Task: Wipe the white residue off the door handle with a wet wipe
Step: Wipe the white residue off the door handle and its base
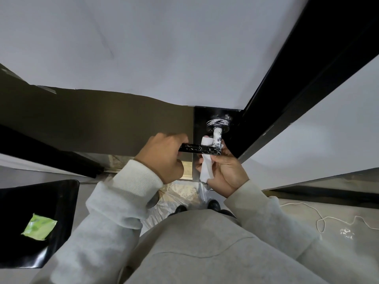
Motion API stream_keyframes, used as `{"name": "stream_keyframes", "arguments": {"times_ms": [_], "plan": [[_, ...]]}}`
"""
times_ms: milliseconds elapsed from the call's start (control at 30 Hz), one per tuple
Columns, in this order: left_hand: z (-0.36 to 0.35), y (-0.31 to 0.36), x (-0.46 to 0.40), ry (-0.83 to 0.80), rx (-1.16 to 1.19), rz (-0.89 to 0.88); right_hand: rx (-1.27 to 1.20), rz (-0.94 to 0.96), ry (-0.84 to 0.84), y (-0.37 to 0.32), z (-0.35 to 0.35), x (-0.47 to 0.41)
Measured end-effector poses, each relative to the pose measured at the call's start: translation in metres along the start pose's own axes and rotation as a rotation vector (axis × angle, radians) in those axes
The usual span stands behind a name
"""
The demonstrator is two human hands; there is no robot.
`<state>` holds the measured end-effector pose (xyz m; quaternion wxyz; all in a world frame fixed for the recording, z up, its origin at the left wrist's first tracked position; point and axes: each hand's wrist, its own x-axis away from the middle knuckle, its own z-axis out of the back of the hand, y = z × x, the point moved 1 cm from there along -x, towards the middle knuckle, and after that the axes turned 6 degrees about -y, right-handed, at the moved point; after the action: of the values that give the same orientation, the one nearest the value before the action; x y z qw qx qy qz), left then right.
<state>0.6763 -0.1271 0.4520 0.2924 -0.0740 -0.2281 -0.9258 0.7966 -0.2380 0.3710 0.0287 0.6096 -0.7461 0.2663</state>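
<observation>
A black lever door handle (pixel 196 149) juts from the door at centre. Its neck and round base plate (pixel 217 122) carry thick white smears; the lever bar looks mostly dark with faint streaks. My left hand (pixel 164 156) grips the free left end of the lever. My right hand (pixel 227 173) holds a white wet wipe (pixel 206 167), folded up and over the lever next to the neck, with its loose end hanging below.
A green wipe pack (pixel 39 226) lies on a black tray (pixel 61 193) at lower left. Clear plastic sheeting (pixel 180 193) covers the floor under the handle, by my shoes. A white cord (pixel 324 219) trails at right. The black door frame (pixel 297 83) rises to the right.
</observation>
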Motion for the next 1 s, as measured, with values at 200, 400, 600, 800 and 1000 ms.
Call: {"name": "stream_keyframes", "arguments": {"times_ms": [200, 400, 600, 800, 1000], "plan": [[0.0, 0.0, 0.001, 0.005, 0.006, -0.004, -0.1, -0.029, -0.18, 0.0, 0.01, -0.004], [0.0, 0.0, 0.002, 0.022, 0.0, -0.026, -0.047, -0.045, -0.249, -0.003, 0.009, -0.011], [-0.002, -0.002, -0.001, 0.022, 0.01, -0.04, 0.11, 0.08, -0.041, -0.007, 0.003, -0.006], [0.0, -0.004, 0.0, 0.014, 0.024, -0.044, 0.557, 0.126, 0.297, -0.006, 0.03, 0.035], [0.0, -0.004, -0.001, 0.007, 0.027, -0.061, 1.543, 0.655, 0.492, -0.025, 0.0, 0.073]]}}
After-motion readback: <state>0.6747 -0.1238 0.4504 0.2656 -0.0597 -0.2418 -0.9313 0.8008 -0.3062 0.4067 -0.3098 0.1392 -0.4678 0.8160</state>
